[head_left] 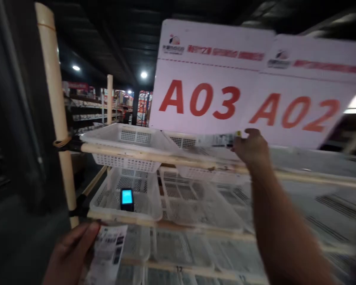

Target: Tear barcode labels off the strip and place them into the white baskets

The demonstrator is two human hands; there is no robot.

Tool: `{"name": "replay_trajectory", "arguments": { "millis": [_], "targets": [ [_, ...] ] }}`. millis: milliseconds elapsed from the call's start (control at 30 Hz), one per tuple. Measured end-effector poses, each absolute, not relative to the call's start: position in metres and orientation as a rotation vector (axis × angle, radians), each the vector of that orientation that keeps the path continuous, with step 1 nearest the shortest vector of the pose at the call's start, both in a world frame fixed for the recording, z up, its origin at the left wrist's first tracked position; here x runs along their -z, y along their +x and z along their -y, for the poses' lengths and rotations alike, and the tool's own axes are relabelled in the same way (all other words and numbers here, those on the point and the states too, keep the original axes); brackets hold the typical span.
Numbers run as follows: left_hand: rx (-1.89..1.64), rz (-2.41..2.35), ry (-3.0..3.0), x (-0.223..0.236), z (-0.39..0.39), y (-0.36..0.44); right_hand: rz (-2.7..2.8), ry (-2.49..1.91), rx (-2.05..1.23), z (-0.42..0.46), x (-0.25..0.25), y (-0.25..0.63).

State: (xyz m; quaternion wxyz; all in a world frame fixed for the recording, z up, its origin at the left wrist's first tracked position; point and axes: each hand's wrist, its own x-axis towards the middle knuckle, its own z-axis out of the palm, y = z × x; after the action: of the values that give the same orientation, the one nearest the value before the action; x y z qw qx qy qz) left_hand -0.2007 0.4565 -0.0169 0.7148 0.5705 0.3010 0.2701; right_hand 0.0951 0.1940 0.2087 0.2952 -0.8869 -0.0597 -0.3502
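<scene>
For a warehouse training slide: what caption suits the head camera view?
Right hand reaches beneath signs A03 and A02; left hand holds a printed sheet.

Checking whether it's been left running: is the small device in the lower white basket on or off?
On: the small black device shows a lit blue screen, though what it displays is too blurred to read.

Dim warehouse, lit mainly by overhead ceiling lamps (143,75). Glare washes out the white plastic baskets (323,213) at lower right. Frame edges bowed and blurred; left side in deep shadow.
</scene>
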Motion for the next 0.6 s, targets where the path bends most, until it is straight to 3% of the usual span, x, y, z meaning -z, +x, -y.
{"name": "replay_trajectory", "arguments": {
  "millis": [100, 167, 333, 467, 600],
  "targets": [
    [-0.671, -0.574, 1.21, -0.005, -0.439, -0.182, 0.33, -2.442, 1.115, -0.198, -0.194, 0.089],
    [-0.708, -0.519, 1.2, -0.014, -0.427, -0.168, 0.682, -2.213, 1.271, -0.211, -0.173, 0.064],
    [-0.802, -0.396, 1.215, -0.022, -0.394, -0.142, 1.753, -1.89, 0.19, -0.261, -0.101, -0.003],
    [-0.809, -0.341, 1.173, -0.014, -0.369, -0.141, 1.864, -1.738, 0.166, -0.281, -0.07, -0.005],
    [-0.597, -0.436, 1.232, 0.009, -0.342, -0.155, 1.73, -1.572, 0.25, -0.258, -0.076, 0.018]
  ]
}}
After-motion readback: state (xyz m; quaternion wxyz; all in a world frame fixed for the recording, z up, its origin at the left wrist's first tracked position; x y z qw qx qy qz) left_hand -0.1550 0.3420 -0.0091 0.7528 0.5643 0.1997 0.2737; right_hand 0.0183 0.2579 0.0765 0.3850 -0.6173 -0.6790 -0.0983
